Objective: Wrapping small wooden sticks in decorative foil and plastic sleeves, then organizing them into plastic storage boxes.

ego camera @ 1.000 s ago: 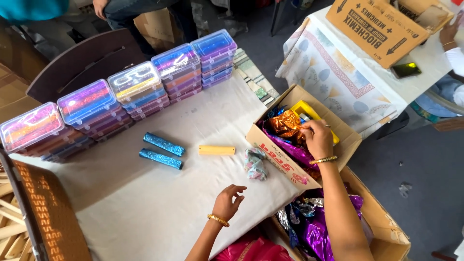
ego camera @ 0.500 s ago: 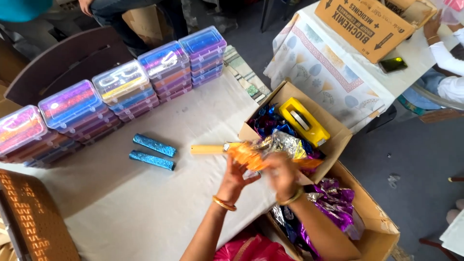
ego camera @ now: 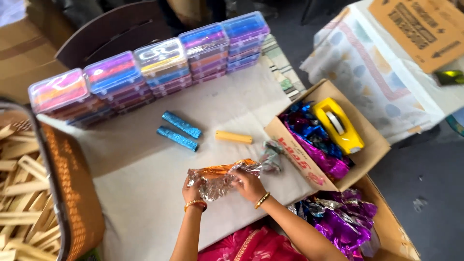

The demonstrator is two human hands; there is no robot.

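From my feed: left hand (ego camera: 193, 189) and right hand (ego camera: 247, 183) both clutch a crumpled foil sheet (ego camera: 218, 180) over the table (ego camera: 145, 193). Two blue sticks (ego camera: 180, 131) lie wrapped; I judge the yellow stick (ego camera: 234, 137) unwrapped.

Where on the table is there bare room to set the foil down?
Free: the paper left of the left hand, toward the basket; also between the blue sticks and the case row. Crowded: right edge by the cardboard box.
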